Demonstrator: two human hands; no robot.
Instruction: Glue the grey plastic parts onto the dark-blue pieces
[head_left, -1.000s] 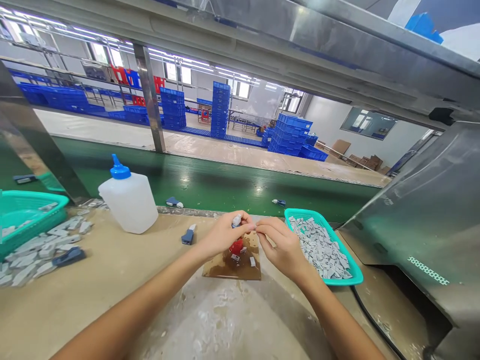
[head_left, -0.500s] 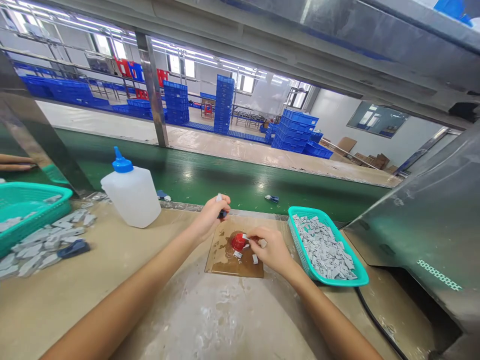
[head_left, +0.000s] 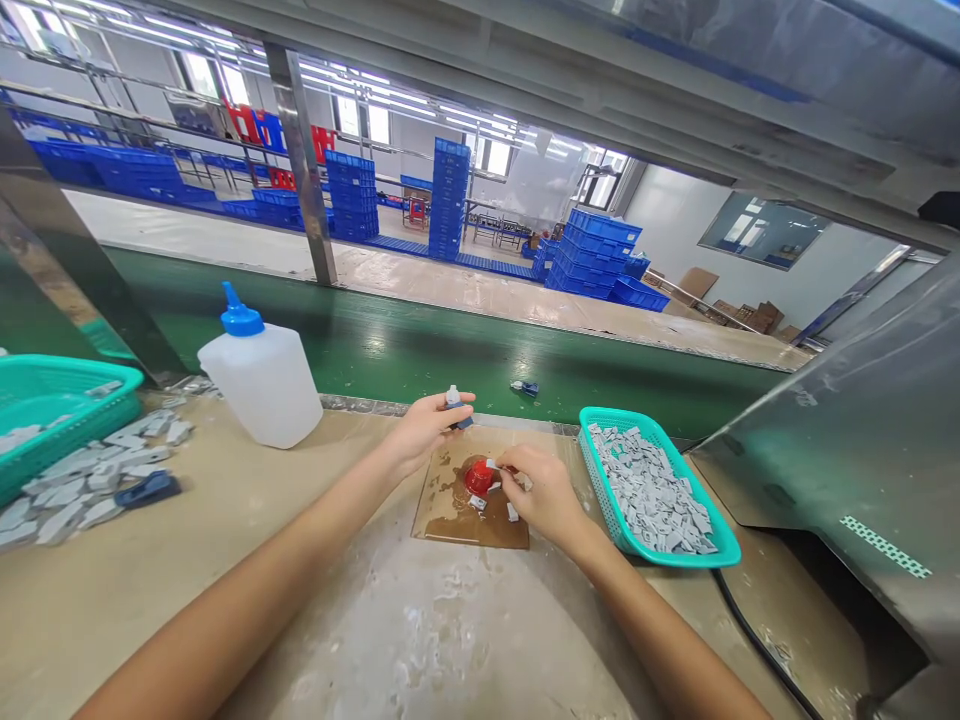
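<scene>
My left hand [head_left: 426,430] is closed on a small dark blue and grey plastic part [head_left: 459,412], held above the back edge of a wet brown board [head_left: 442,528]. Between the thumb and fingertips of my right hand [head_left: 546,492] is a small light grey plastic piece [head_left: 491,464], close against a red dome-shaped thing [head_left: 478,478] on the board. Whether the piece touches the red thing I cannot tell. Loose grey pieces [head_left: 478,503] lie beside it, one [head_left: 513,512] just under my right hand.
A green basket [head_left: 616,505] of grey pieces stands right; another green basket [head_left: 71,375] is left, beside piled grey parts [head_left: 90,490]. A white squeeze bottle [head_left: 262,385] stands behind. A blue-grey part [head_left: 525,388] lies on the green belt [head_left: 375,350]. A metal post [head_left: 300,160] rises beyond.
My left hand has turned, showing more of the blue and grey part. The part on the belt has moved left. My right hand stays by the red thing, still pinching.
</scene>
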